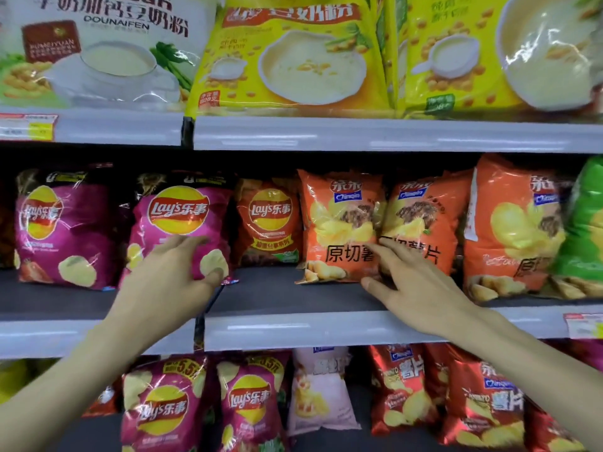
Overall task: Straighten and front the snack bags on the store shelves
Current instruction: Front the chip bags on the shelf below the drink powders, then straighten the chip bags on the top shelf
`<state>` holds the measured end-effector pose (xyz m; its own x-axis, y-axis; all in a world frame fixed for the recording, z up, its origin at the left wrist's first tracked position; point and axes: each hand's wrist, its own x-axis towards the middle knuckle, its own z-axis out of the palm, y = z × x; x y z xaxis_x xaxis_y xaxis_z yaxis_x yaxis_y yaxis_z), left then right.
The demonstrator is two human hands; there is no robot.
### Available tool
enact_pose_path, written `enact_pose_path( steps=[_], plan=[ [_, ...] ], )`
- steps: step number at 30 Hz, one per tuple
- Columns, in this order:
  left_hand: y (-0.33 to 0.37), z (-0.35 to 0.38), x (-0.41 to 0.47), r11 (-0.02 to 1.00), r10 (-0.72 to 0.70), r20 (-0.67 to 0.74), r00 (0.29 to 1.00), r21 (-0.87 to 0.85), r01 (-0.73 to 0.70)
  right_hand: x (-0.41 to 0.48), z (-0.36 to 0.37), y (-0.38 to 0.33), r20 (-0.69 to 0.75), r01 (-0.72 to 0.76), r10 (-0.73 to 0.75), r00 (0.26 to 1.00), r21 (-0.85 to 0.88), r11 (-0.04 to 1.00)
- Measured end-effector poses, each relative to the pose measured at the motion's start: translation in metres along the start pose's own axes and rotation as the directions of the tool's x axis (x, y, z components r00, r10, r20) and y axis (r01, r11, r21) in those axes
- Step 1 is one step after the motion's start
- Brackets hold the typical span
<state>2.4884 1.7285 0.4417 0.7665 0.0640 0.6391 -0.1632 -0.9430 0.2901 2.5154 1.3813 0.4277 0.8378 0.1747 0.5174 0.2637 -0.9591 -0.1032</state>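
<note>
Left hand (176,272) grips the magenta Lay's bag (182,210) left of the red Lay's bag (267,223). Right hand (414,285), fingers straight, touches the orange Qinqin bag (339,230) just right of it. Best to draw both forward evenly.

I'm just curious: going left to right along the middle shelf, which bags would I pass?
First magenta Lay's bag → second magenta Lay's bag, gripped by the left hand → dark orange Lay's bag, set back → first orange bag → second orange bag → third orange bag → green bag.

Left hand (166,282) on a magenta Lay's bag (182,213), right hand (417,288) against an orange chip bag (339,223).
</note>
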Motion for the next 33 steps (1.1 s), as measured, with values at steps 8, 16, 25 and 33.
enact_pose_path(
  steps=[8, 16, 25, 33],
  plan=[
    [0.17, 0.045, -0.022, 0.97, 0.232, 0.076, 0.97, -0.094, -0.225, -0.078, -0.062, 0.052, -0.106, -0.033, 0.023, 0.994, -0.088, 0.996],
    [0.362, 0.083, -0.062, 0.839, 0.503, 0.055, 0.863, -0.274, -0.471, -0.191, -0.114, 0.172, -0.241, -0.309, 0.272, 0.932, -0.129, 0.942],
    [0.536, 0.15, -0.083, 0.667, 0.717, 0.039, 0.696, -0.329, -0.668, -0.259, -0.157, 0.294, -0.229, -0.593, 0.55, 0.803, -0.205, 0.779],
    [0.64, 0.192, -0.058, 0.563, 0.791, 0.018, 0.612, -0.413, -0.716, -0.255, -0.18, 0.381, -0.339, -0.756, 0.678, 0.652, -0.224, 0.615]
  ],
)
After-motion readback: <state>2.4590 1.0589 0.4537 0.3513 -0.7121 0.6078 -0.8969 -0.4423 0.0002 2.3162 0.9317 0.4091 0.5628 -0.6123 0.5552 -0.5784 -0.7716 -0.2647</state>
